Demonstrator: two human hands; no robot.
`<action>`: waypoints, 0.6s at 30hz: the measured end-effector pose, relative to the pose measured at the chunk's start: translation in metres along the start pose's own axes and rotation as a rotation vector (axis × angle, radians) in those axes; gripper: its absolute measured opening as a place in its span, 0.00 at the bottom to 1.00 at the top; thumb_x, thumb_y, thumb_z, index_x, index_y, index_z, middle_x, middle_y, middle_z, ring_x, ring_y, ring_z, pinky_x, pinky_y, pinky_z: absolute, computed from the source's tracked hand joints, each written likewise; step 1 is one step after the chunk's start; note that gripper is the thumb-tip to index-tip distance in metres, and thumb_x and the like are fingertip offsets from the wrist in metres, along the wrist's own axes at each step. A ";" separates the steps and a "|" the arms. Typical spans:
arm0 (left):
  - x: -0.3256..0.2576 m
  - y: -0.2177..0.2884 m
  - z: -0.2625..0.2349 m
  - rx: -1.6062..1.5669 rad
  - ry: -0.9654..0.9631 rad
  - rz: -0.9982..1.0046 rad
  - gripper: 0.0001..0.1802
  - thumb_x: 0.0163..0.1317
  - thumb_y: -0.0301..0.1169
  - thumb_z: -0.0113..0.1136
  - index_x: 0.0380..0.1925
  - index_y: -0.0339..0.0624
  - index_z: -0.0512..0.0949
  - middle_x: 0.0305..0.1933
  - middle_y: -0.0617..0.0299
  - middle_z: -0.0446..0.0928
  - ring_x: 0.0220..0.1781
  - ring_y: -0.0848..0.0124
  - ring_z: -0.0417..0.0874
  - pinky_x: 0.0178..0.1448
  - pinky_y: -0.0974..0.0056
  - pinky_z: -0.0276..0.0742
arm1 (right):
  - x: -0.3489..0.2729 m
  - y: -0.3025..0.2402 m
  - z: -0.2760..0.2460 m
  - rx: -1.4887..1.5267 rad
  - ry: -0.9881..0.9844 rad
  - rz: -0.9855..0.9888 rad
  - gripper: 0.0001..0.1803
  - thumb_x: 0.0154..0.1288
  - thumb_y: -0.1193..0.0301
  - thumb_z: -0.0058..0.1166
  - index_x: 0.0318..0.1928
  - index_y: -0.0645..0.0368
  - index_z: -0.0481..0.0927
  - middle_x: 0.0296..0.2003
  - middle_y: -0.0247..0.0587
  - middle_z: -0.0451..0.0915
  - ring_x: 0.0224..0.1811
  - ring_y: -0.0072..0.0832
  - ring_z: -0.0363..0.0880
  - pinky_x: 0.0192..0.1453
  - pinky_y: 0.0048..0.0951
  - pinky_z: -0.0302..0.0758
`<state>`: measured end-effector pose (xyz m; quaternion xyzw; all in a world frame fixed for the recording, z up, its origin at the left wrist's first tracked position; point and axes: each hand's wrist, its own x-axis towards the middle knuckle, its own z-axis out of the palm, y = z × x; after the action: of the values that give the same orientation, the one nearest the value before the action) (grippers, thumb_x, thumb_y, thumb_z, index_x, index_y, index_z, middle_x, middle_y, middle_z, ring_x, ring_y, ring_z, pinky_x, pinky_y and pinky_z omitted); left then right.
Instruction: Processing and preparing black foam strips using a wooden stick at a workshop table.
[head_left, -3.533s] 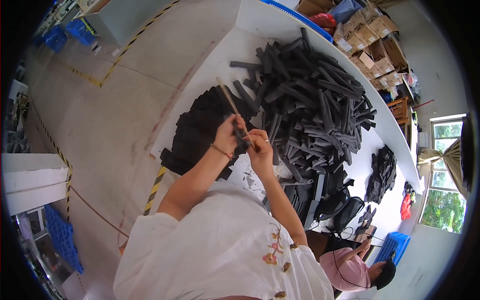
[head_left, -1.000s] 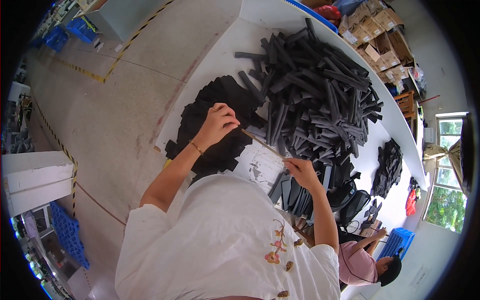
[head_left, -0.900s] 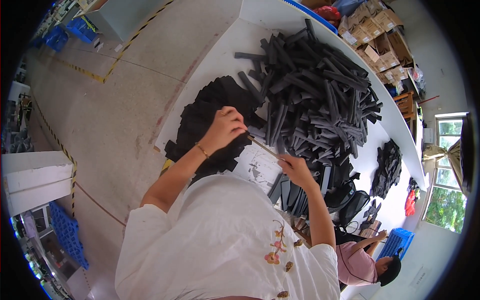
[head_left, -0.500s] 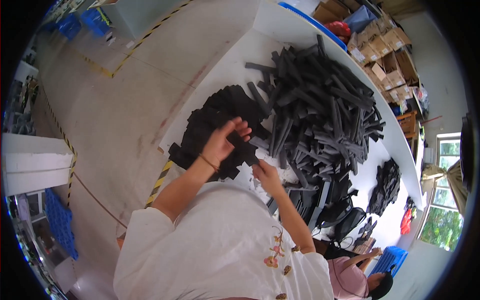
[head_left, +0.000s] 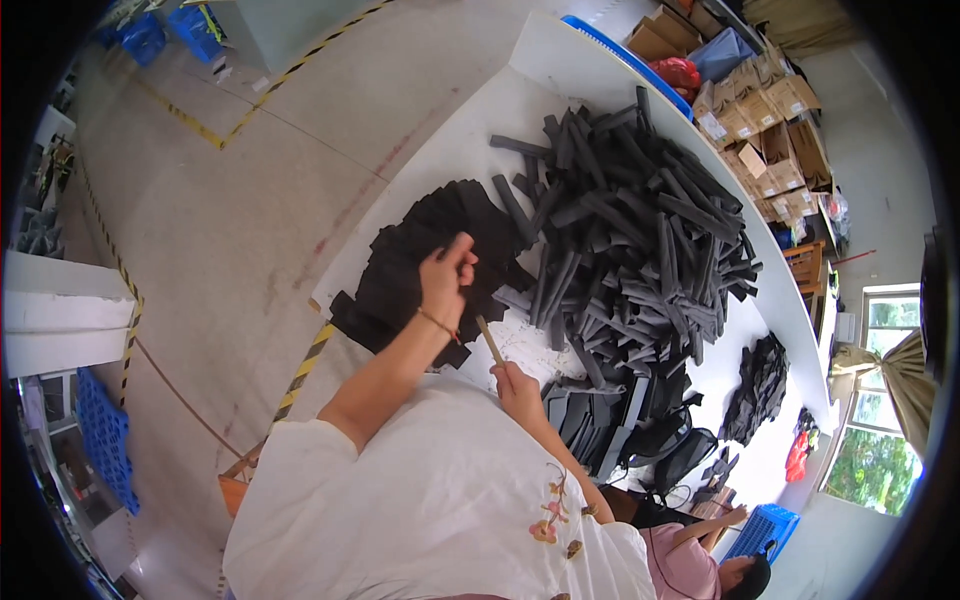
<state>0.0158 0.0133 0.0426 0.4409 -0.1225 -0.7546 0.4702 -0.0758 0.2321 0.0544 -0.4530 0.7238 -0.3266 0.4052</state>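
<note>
A spread heap of flat black fabric pieces [head_left: 415, 235] lies near the table's left edge. My left hand [head_left: 446, 283] is over the heap with its fingers curled in; whether a black piece is between them is hidden against the dark pile. My right hand [head_left: 518, 392], close to my body, is closed around one end of a thin tan stick [head_left: 490, 340]. The stick's far end points up at the edge of the black pieces, just right of my left wrist.
A big mound of dark grey foam-like strips [head_left: 640, 220] fills the table's middle. Black bags [head_left: 660, 440] and a dark crumpled bundle [head_left: 757, 388] lie to the right. A person in pink [head_left: 690, 560] works at lower right. A raised white border [head_left: 720, 150] rims the table's far side.
My left hand has gone from spread fingers to curled ones. My right hand has let go of a black piece's edge, drawn back toward my body, and now shows the tan stick.
</note>
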 end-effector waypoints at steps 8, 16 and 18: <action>0.046 0.028 0.001 -0.074 -0.032 0.004 0.10 0.58 0.35 0.66 0.28 0.42 0.78 0.13 0.72 0.64 0.09 0.81 0.55 0.14 0.72 0.46 | -0.065 -0.024 -0.083 0.076 -0.235 0.208 0.08 0.67 0.69 0.52 0.36 0.61 0.79 0.18 0.39 0.74 0.19 0.18 0.69 0.24 0.26 0.68; 0.008 -0.012 0.036 -0.333 -0.007 -0.238 0.11 0.61 0.36 0.64 0.34 0.41 0.76 0.18 0.71 0.68 0.13 0.84 0.61 0.18 0.77 0.56 | 0.045 -0.077 -0.030 0.249 0.449 -0.138 0.06 0.61 0.75 0.61 0.34 0.63 0.77 0.21 0.26 0.71 0.23 0.11 0.63 0.25 0.17 0.60; -0.004 -0.013 0.040 -0.244 0.008 -0.280 0.09 0.60 0.35 0.64 0.32 0.42 0.76 0.17 0.71 0.68 0.13 0.83 0.60 0.17 0.77 0.55 | 0.066 -0.074 -0.032 0.268 0.458 -0.230 0.06 0.62 0.74 0.60 0.35 0.63 0.77 0.22 0.25 0.71 0.24 0.10 0.63 0.26 0.16 0.60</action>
<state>-0.0230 0.0146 0.0605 0.3963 0.0343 -0.8201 0.4112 -0.0922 0.1466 0.1121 -0.3891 0.6907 -0.5570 0.2475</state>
